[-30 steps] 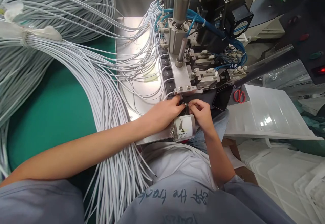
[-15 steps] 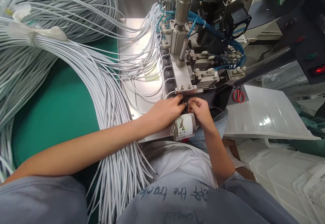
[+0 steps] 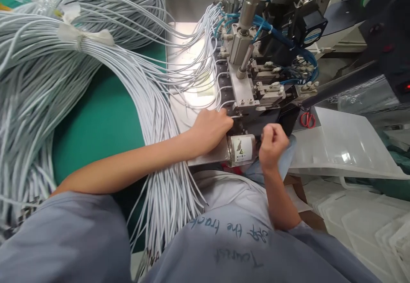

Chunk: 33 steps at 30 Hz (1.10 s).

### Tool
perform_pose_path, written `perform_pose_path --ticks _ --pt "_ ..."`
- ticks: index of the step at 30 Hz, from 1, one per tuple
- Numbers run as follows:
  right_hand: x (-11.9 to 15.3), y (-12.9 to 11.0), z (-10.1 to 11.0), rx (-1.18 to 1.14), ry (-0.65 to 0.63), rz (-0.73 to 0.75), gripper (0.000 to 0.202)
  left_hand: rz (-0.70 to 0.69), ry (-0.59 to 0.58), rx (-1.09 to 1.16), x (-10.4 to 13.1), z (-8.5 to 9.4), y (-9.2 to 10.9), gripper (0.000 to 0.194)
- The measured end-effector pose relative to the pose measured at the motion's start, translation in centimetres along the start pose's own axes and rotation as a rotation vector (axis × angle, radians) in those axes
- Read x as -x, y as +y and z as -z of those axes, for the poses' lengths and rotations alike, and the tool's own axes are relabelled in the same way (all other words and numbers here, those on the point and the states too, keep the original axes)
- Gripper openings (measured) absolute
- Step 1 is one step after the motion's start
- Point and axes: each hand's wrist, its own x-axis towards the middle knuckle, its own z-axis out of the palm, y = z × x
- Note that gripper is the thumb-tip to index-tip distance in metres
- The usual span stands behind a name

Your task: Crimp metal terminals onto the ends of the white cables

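My left hand (image 3: 213, 130) is closed, with its fingers curled down at the front end of a row of black cable holders (image 3: 226, 81). Whatever it pinches is hidden beneath the fingers. To the right, apart from the holders, my right hand (image 3: 273, 144) is held up in a fist; a small dark spot shows at its fingertips, too small to name. Between the hands lies a clear container with a white label (image 3: 242, 149). White cables (image 3: 192, 80) run from the left into the holders, under a metal press machine (image 3: 241, 52).
A tied bundle of white cables (image 3: 128, 86) crosses the green mat (image 3: 92, 116) and passes under my left forearm. At the right are red-handled scissors (image 3: 307, 119) and a white sheet tray (image 3: 349, 142). Blue air hoses (image 3: 282, 39) loop over the machine.
My right hand has drawn away to the right from the holders and closed into a fist. My left hand stays by the holders. The whole view has shifted slightly.
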Motion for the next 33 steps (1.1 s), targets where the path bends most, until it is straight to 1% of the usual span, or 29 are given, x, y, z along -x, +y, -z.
perform_pose_path --ticks 1,2,3,4,5,6,7,8,9,10,12,14,16,18,20,21,24,26,28,31,33 --pt "1.5 -0.9 0.2 -0.01 -0.003 0.037 0.019 0.034 0.016 -0.004 0.0 -0.1 0.0 0.027" --pt "3.0 -1.7 0.2 -0.015 -0.076 0.06 0.017 0.061 0.037 -0.004 -0.1 -0.3 -0.1 0.029" --pt "4.5 -2.3 0.0 -0.023 -0.233 0.05 0.016 0.075 0.053 -0.002 -0.2 -0.5 -0.1 0.03" --pt "5.9 -2.7 -0.5 -0.045 -0.423 0.009 0.016 0.08 0.061 0.001 -0.2 -0.7 -0.2 0.03" --pt "7.2 -2.9 -1.2 -0.08 -0.621 -0.05 0.017 0.078 0.065 0.004 -0.3 -0.9 -0.3 0.03" --pt "8.3 -2.9 -2.0 -0.113 -0.79 -0.118 0.016 0.071 0.066 0.008 -0.4 -1.1 -0.4 0.03" --pt "9.1 -2.8 -2.9 -0.143 -0.928 -0.178 0.014 0.064 0.07 0.011 -0.5 -1.2 -0.5 0.029" --pt "9.7 -2.6 -3.7 -0.165 -1.031 -0.226 0.014 0.058 0.077 0.014 -0.6 -1.3 -0.5 0.028" --pt "10.1 -2.5 -4.2 -0.169 -1.096 -0.255 0.013 0.053 0.084 0.016 -0.6 -1.3 -0.6 0.028" --pt "10.2 -2.5 -4.6 -0.151 -1.126 -0.263 0.013 0.052 0.092 0.016 -0.6 -1.3 -0.6 0.027" --pt "10.1 -2.9 -4.4 -0.063 -1.118 -0.232 0.014 0.052 0.102 0.014 -0.4 -1.0 -0.3 0.027" --pt "9.4 -3.5 -3.4 0.045 -1.069 -0.175 0.016 0.006 0.101 0.049 0.0 -0.5 0.3 0.025" --pt "8.3 -4.1 -2.1 0.111 -1.016 -0.127 0.017 -0.121 0.104 0.156 0.7 -0.1 1.2 0.024" --pt "6.7 -4.4 -0.6 0.118 -0.929 -0.107 0.016 -0.305 0.124 0.314 1.2 0.2 2.0 0.029" --pt "4.8 -4.3 0.8 0.082 -0.832 -0.132 0.014 -0.436 0.156 0.454 1.5 0.1 2.4 0.034" --pt "3.9 -4.1 1.4 0.059 -0.79 -0.161 0.013 -0.466 0.172 0.506 1.6 0.0 2.4 0.034" --pt "1.2 -3.3 2.8 -0.03 -0.657 -0.234 0.009 -0.459 0.218 0.603 1.3 -0.8 1.9 0.031" --pt "0.0 -2.7 3.2 -0.142 -0.542 -0.256 0.01 -0.446 0.248 0.65 1.0 -1.3 1.5 0.027" --pt "-0.6 -2.2 3.0 -0.293 -0.458 -0.288 0.016 -0.439 0.296 0.694 0.7 -1.7 1.2 0.021" --pt "-0.7 -1.9 2.0 -0.503 -0.396 -0.339 0.019 -0.389 0.393 0.783 0.2 -1.7 1.0 0.018" --pt "-0.4 -2.0 1.2 -0.573 -0.362 -0.337 0.017 -0.357 0.403 0.849 0.1 -1.5 0.8 0.017"
